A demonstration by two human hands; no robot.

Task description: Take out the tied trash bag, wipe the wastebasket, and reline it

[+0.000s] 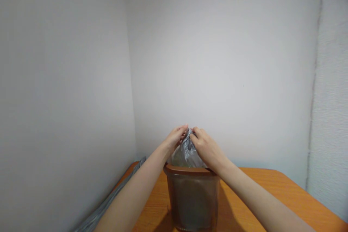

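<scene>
A brown see-through plastic bin [193,199] stands upright on the wooden table. Inside it sits a grey plastic bag [188,154], its top gathered into a twisted neck above the rim. My right hand [203,145] pinches the neck from the right, fingers bent round the plastic. On the other side, my left hand [175,139] is at the neck with its fingers close together; part of them is hidden, and how firmly they grip is hard to see. What fills the bag cannot be made out.
Orange-brown wood of the table [261,177] shows right of the bin. A long strip of grey plastic [108,199] lies along the left edge by the wall. White walls [223,61] rise behind and to both sides.
</scene>
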